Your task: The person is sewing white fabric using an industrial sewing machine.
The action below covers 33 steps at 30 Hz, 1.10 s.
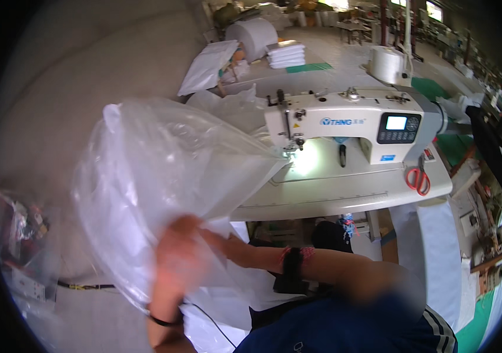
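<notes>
A grey workshop floor (351, 56) stretched away behind a pale, smooth sewing table (321, 200). The large sheet of thin, translucent white plastic film (168, 153) billowed to the left of the table, one corner narrowing to the lit needle area of a white sewing machine with a dark control panel (345, 112). The film looked light, soft and slippery, likely to slide or crease under a small pinch; a broad hold on its lower folds, well apart from the needle, seemed the surest. The left hand (181, 250), badly blurred, was in front of those folds, and the right hand (230, 246) was just beside it, partly hidden; whether either gripped the film could not be told. Farther out, a black-handled tool (342, 156) lay under the machine's arm, and red-handled scissors (418, 179) lay near the table's right end.
</notes>
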Available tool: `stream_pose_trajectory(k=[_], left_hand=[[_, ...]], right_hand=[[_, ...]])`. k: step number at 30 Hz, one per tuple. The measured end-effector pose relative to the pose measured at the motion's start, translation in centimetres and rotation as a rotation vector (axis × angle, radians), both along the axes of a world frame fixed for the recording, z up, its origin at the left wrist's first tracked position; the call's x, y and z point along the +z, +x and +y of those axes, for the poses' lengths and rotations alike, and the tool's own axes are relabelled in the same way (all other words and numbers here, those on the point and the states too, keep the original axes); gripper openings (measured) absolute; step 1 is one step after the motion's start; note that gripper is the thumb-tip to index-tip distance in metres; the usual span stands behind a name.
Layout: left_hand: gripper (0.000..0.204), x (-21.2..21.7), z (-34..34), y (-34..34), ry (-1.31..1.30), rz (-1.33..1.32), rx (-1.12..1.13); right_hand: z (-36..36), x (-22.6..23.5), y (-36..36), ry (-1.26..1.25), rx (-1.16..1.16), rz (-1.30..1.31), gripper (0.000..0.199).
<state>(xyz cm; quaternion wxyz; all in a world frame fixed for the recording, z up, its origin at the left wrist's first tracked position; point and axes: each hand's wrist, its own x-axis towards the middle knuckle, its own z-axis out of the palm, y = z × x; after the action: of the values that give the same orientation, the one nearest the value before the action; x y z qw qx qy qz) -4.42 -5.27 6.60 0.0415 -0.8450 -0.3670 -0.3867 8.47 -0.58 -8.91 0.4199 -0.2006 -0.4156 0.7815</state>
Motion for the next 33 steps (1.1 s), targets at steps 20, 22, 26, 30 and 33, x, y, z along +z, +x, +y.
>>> stream_pose_trajectory(k=[20,22,26,30,33], left_hand=[[0.023,-5.6,-1.5,-3.9,-0.363,-0.061,0.245],[0.029,-6.4,3.8,-0.4,0.002,-0.024,0.296],[0.029,-9.9,13.9,1.5,0.421,0.385,0.599],[0.018,-9.4,16.8,-1.3,0.055,0.45,0.373],[0.015,-9.9,9.5,-0.9,-0.012,0.6,0.238]], right_hand=[[-6.1,-8.7,5.1,-0.463,-0.127,0.041,0.042],[-6.3,-7.1,5.5,-0.477,-0.123,-0.048,0.04],[-8.3,-5.4,7.4,-0.549,-0.139,-0.074,0.035],[-9.6,-6.2,9.3,-0.493,-0.175,-0.082,0.038],[-9.4,-7.8,9.3,-0.356,-0.296,-0.197,0.034]])
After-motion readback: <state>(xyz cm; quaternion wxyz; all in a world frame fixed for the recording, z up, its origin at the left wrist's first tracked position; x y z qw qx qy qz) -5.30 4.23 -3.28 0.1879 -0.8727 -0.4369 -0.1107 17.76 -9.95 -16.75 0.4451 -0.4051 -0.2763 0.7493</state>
